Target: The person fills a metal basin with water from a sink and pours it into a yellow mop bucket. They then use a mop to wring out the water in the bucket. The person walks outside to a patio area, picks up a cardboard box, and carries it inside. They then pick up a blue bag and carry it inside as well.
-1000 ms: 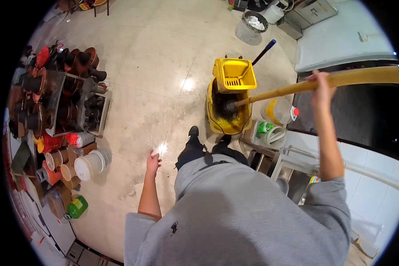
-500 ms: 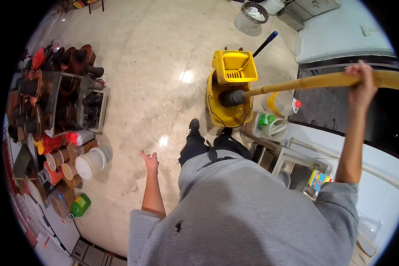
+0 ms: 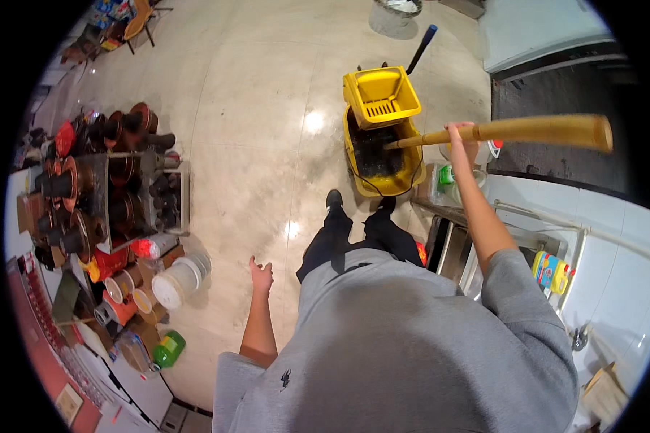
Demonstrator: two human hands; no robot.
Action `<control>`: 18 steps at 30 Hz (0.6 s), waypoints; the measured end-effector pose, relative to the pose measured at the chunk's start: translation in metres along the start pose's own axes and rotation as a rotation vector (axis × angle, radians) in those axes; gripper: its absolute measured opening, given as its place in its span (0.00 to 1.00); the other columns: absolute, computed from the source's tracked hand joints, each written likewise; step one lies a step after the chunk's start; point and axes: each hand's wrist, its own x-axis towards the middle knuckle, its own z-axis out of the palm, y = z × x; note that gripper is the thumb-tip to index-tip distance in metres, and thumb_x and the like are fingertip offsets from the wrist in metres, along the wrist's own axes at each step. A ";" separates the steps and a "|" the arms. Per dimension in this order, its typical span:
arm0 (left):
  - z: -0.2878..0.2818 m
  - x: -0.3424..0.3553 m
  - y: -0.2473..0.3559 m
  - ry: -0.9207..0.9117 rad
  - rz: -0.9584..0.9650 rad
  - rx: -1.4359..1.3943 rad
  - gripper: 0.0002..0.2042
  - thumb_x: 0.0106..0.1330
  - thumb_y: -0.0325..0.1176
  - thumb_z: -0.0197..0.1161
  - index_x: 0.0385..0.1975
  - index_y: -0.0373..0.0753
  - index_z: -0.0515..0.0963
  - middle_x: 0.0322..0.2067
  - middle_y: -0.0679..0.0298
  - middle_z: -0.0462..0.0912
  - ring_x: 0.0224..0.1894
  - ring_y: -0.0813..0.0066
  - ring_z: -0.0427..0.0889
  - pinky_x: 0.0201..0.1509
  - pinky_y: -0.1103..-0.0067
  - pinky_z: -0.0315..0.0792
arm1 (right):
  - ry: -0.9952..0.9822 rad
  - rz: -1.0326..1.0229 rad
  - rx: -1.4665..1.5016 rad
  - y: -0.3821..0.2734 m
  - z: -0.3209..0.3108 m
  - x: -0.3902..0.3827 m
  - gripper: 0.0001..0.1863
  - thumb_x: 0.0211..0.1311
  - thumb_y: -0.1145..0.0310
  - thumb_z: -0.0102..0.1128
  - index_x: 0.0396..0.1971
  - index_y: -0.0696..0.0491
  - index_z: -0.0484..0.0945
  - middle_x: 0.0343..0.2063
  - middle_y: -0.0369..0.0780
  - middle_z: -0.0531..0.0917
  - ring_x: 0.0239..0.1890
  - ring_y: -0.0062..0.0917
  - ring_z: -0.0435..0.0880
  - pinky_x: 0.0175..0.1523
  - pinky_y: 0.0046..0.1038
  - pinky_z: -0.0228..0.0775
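My right hand (image 3: 464, 141) is wrapped round a mop's wooden pole (image 3: 534, 132), low on it and close to the bucket. The pole slants down leftward into a yellow mop bucket (image 3: 373, 189) in front of my feet. Its lower end goes into dark water, and the mop head is hidden there. A yellow wringer (image 3: 383, 85) with a slotted basket sits on the bucket's far end, its lever (image 3: 422, 49) sticking up with a dark blue grip. My left hand (image 3: 261, 276) hangs over the floor at my left side, fingers apart, holding nothing.
At left stands a metal rack (image 3: 170, 195) stacked with brown and black pots. White tubs (image 3: 183, 280) and a green jug (image 3: 168, 349) sit near it. A bin (image 3: 395, 18) stands beyond the bucket. Along the right are a dark doorway (image 3: 556, 115), a sink and a yellow bottle (image 3: 552, 273).
My right hand has slid down the pole toward the bucket. The mop head has sunk out of sight into the water. My left hand stays open at my side.
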 end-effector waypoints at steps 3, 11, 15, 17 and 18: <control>-0.007 0.016 0.023 -0.198 0.016 -0.028 0.30 0.61 0.36 0.54 0.63 0.46 0.52 0.48 0.55 0.69 0.37 0.66 0.77 0.33 0.71 0.74 | -0.023 0.068 0.265 -0.003 -0.030 0.037 0.06 0.50 0.73 0.62 0.22 0.54 0.72 0.21 0.37 0.79 0.26 0.23 0.79 0.37 0.25 0.71; -0.030 -0.037 0.055 0.048 0.019 -0.328 0.42 0.60 0.33 0.55 0.65 0.49 0.28 0.45 0.53 0.74 0.37 0.65 0.78 0.34 0.73 0.73 | 0.009 -0.037 0.512 -0.246 -0.112 0.101 0.10 0.51 0.70 0.60 0.15 0.53 0.70 0.15 0.36 0.73 0.22 0.23 0.74 0.34 0.24 0.65; -0.030 -0.076 0.031 0.140 -0.036 -0.495 0.43 0.60 0.32 0.56 0.65 0.51 0.28 0.43 0.52 0.74 0.36 0.64 0.78 0.34 0.71 0.74 | -0.031 -0.016 0.725 -0.260 -0.179 0.140 0.10 0.50 0.66 0.63 0.19 0.53 0.71 0.16 0.35 0.72 0.22 0.22 0.73 0.31 0.25 0.64; -0.038 -0.082 -0.020 0.118 -0.108 -0.484 0.43 0.60 0.32 0.56 0.65 0.53 0.28 0.43 0.53 0.75 0.36 0.64 0.78 0.33 0.71 0.74 | 0.065 -0.069 0.597 -0.299 -0.166 0.099 0.10 0.50 0.65 0.63 0.22 0.53 0.72 0.17 0.34 0.72 0.22 0.22 0.72 0.29 0.26 0.63; -0.034 -0.091 -0.031 0.137 -0.143 -0.449 0.43 0.60 0.32 0.55 0.65 0.54 0.28 0.43 0.53 0.74 0.36 0.63 0.78 0.33 0.70 0.74 | 0.107 -0.059 0.523 -0.314 -0.159 0.074 0.10 0.50 0.64 0.63 0.23 0.53 0.72 0.17 0.34 0.71 0.22 0.22 0.72 0.28 0.26 0.63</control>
